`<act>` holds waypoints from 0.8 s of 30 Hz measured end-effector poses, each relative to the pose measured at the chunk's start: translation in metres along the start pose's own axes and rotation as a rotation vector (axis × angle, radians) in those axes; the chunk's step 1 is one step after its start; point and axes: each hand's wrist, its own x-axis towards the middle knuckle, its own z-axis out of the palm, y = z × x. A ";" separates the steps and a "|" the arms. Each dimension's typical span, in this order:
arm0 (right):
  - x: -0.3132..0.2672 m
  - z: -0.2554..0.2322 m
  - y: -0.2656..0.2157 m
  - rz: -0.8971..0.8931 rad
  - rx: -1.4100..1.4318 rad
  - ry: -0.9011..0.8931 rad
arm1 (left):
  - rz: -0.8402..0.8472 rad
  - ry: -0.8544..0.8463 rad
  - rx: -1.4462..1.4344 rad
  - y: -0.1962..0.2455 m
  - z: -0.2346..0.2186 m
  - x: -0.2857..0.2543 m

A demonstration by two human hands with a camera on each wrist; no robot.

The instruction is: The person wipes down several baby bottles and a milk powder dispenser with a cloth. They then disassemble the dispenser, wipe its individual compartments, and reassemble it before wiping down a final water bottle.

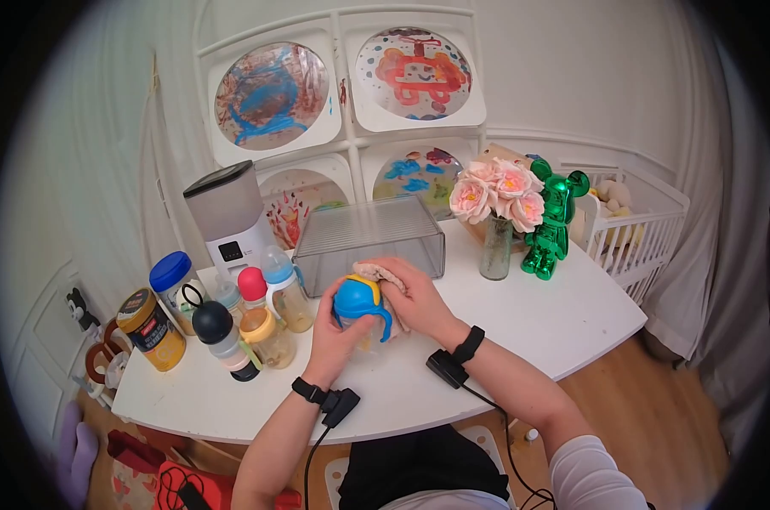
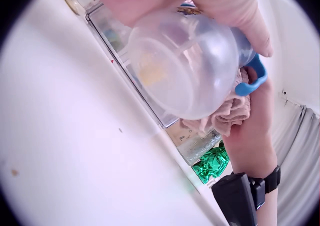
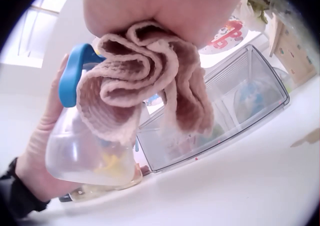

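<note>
My left hand (image 1: 331, 336) grips a child's sippy cup (image 1: 358, 299) with a blue and yellow lid, blue handles and a clear body. In the left wrist view the cup's clear base (image 2: 165, 75) faces the camera, held up off the white table. My right hand (image 1: 417, 299) holds a bunched pinkish-beige cloth (image 1: 393, 276) against the lid's right side. Thick folds of the cloth (image 3: 150, 80) hang beside the blue handle (image 3: 75, 75) in the right wrist view. The right fingertips are hidden behind the cloth and cup.
Left on the white table (image 1: 521, 331) stand several baby bottles (image 1: 289, 293), a black-lidded bottle (image 1: 219, 331), a brown-gold can (image 1: 151, 330) and a blue-lidded jar (image 1: 174, 285). Behind the hands is a grey translucent box (image 1: 372, 234). A flower vase (image 1: 495, 246) and green bear figure (image 1: 555, 223) stand right.
</note>
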 end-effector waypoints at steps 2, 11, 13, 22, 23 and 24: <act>0.000 0.002 0.001 0.176 0.125 -0.030 | 0.038 0.043 -0.022 -0.004 -0.002 0.002; -0.003 0.011 0.000 -0.207 -0.094 -0.112 | -0.066 0.219 -0.323 -0.014 -0.010 0.004; -0.004 0.007 -0.003 -0.139 -0.184 -0.198 | -0.080 0.204 -0.296 -0.017 -0.014 0.004; -0.010 0.008 -0.007 -0.098 -0.281 -0.203 | -0.086 0.302 -0.213 -0.013 -0.009 0.004; -0.010 0.008 -0.008 -0.098 -0.282 -0.200 | -0.096 0.307 -0.206 -0.014 -0.011 0.004; -0.010 0.008 -0.011 -0.082 -0.297 -0.232 | -0.106 0.314 -0.199 -0.015 -0.012 0.005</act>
